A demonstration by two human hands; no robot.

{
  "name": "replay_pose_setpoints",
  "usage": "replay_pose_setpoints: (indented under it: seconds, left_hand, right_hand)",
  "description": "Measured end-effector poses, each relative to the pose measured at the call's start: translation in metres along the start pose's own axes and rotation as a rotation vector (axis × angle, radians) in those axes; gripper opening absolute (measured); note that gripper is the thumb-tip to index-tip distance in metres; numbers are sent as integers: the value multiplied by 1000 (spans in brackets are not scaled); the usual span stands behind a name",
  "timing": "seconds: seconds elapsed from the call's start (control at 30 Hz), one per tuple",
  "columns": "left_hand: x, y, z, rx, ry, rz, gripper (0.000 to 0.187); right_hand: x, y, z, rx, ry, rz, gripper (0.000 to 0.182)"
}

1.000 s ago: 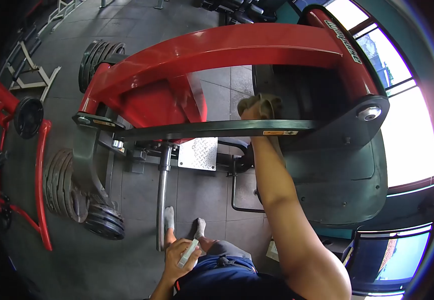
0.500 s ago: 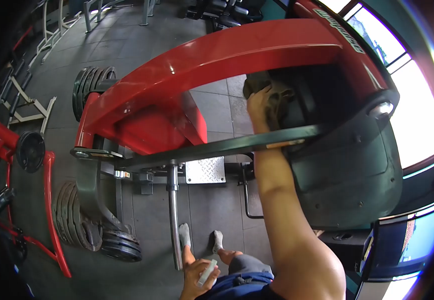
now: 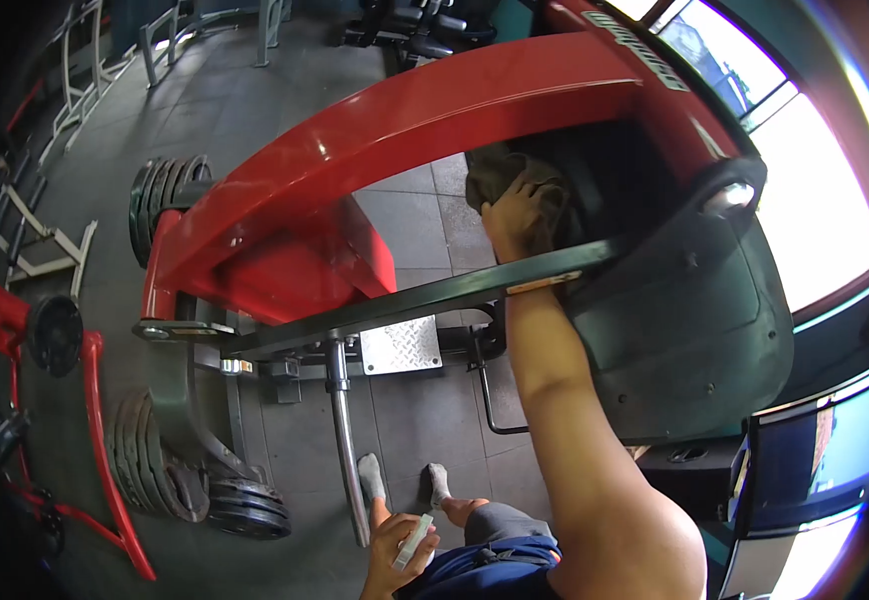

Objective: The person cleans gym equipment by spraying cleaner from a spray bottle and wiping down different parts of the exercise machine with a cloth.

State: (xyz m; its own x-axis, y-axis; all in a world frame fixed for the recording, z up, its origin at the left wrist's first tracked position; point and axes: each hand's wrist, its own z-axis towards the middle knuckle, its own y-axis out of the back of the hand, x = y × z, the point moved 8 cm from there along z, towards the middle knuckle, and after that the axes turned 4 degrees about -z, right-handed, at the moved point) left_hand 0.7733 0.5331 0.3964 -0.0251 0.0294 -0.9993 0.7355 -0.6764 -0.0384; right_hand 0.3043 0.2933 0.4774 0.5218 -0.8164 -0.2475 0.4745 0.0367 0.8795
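Observation:
My right arm reaches under a dark bar [image 3: 435, 300] of the red weight machine [image 3: 455, 90]. My right hand [image 3: 517, 215] presses a dark brown cloth [image 3: 500, 175] against the black padded part of the machine, its fingers bent over the fabric. Low in the view, near my waist, my left hand [image 3: 400, 555] is wrapped around a slim whitish object [image 3: 413, 542], perhaps a small bottle; most of it is hidden in the palm. A large dark seat shell [image 3: 685, 340] lies just right of my right forearm.
A steel handle tube [image 3: 347, 440] points toward me beside my feet. Weight plates [image 3: 155, 460] hang at the lower left, more plates [image 3: 165, 205] at the upper left. A diamond-tread footplate [image 3: 402, 346] sits mid-frame. Another red machine [image 3: 105, 450] stands at the left, windows [image 3: 825, 220] at the right.
The cloth has shifted and bunched under my right hand, whose fingers now point more upward. My left hand keeps its hold near my waist. The whole view has shifted slightly.

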Motion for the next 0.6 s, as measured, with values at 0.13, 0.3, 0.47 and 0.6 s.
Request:
replay_pose_setpoints:
  seconds: [0.13, 0.3, 0.47, 0.6]
  left_hand:
    - [-16, 1, 3, -19, 6, -79, 15]
    - [-41, -1, 4, 50, 21, -94, 16]
    - [-60, -10, 5, 113, -27, -70, 16]
    - [-71, -21, 6, 184, -78, -35, 15]
  right_hand:
    - [-17, -60, -20, -147, 28, -162, 84]
    - [-22, -40, -100, 295, 171, 138, 61]
    - [-32, -29, -177, 360, 411, -137, 48]
    - [-93, -57, -243, 51, 448, 261, 38]
